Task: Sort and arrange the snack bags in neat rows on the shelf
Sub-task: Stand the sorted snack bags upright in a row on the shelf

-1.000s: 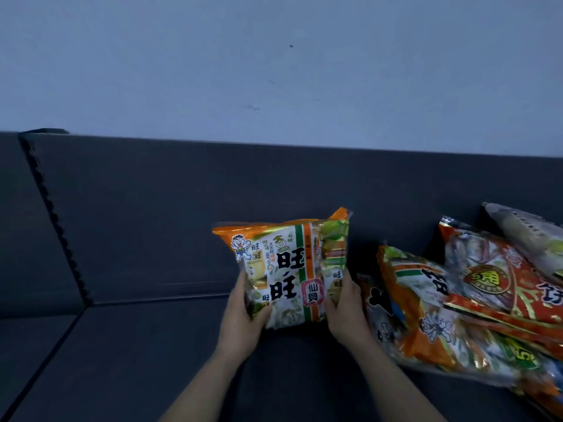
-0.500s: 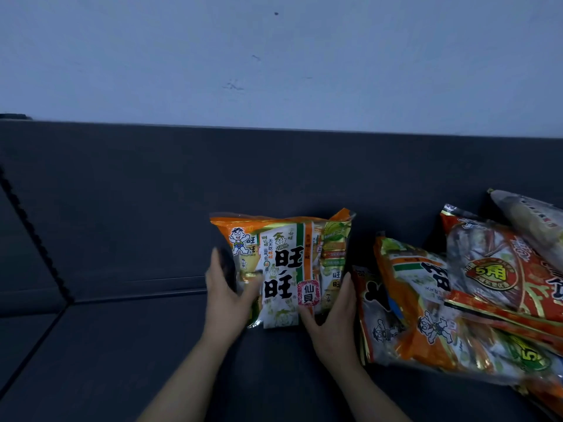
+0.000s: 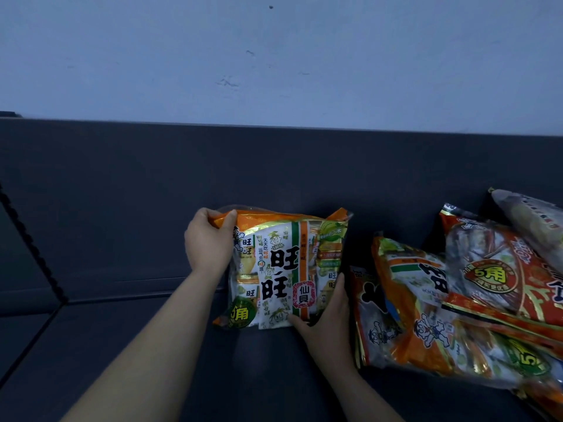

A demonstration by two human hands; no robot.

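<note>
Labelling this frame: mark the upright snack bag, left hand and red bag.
upright snack bag (image 3: 283, 269), head view, printed front panel.
left hand (image 3: 207, 245), head view, back of hand.
red bag (image 3: 493, 278), head view, round badge.

The orange-and-white bag reads 旺旺 in big black letters, 仙貝 in a red seal; the red bag shows a 5角 badge.
</note>
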